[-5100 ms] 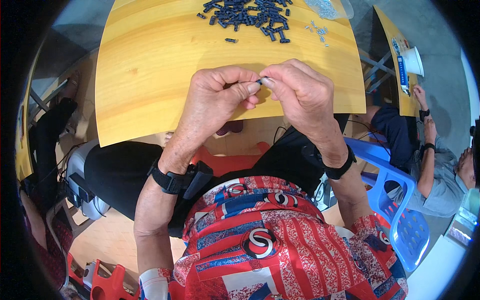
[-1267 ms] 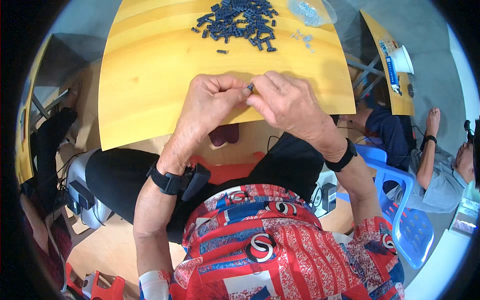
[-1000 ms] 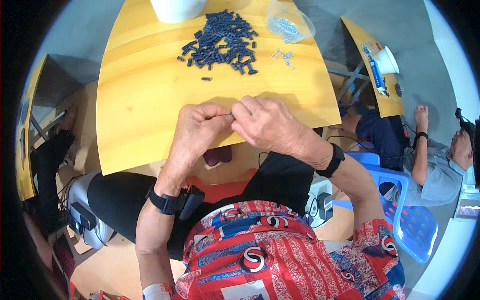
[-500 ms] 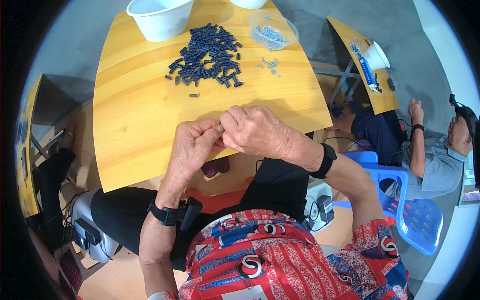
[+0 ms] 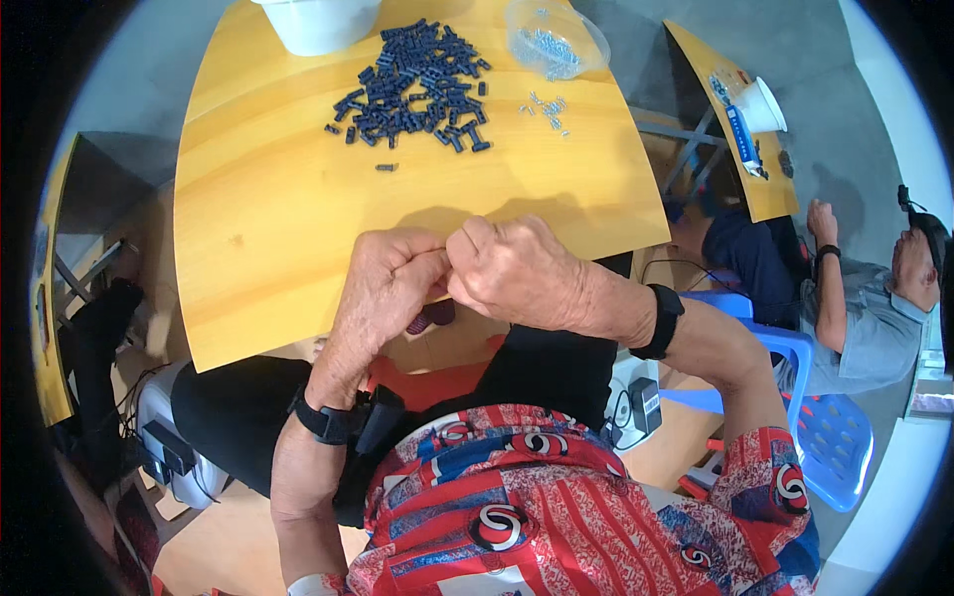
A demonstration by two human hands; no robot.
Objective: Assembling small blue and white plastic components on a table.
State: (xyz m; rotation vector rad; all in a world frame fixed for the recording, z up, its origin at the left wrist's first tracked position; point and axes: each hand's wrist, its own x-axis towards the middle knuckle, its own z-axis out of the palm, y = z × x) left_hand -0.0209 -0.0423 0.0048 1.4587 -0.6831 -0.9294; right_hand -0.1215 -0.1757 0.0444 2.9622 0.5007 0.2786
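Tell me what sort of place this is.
Probably a small assembly workroom: loose black parts are heaped on the table, silvery bits lie in a clear bowl, and another person is by a second table.

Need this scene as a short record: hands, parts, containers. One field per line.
left hand: thumb and fingers pinched, near table edge
right hand: fingers curled, meeting left hand in view
held item: none visible; fingers hide the grip
black parts: heaped on yellow table
lone part: apart, between heap and hands
silvery bits: scattered right of heap
tub: clear, more silvery bits inside
bin: white, beyond heap, top cut off
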